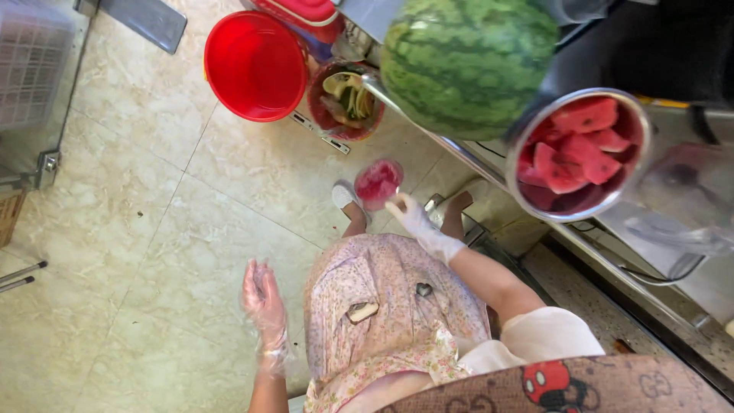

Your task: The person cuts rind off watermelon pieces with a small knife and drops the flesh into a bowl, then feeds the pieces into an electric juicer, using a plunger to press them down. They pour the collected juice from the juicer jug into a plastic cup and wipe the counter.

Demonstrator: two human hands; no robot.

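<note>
My right hand (pixel 413 218), in a white glove, holds a round red piece of watermelon (pixel 378 182) out over the floor above my feet. My left hand (pixel 264 302), in a clear plastic glove, hangs open beside my flowered apron (pixel 382 306) and holds nothing. A whole striped green watermelon (pixel 468 65) sits on the counter's edge, up and to the right of the held piece. Beside it stands a metal bowl (pixel 642 115) filled with red watermelon chunks (pixel 577 149).
On the tiled floor ahead stand an empty red bucket (pixel 256 65) and a dark red bin (pixel 348 99) holding peel scraps. A grey crate (pixel 30 61) is at the upper left. The steel counter rail (pixel 474 157) runs diagonally on the right, with clear plastic (pixel 688 206) on the counter.
</note>
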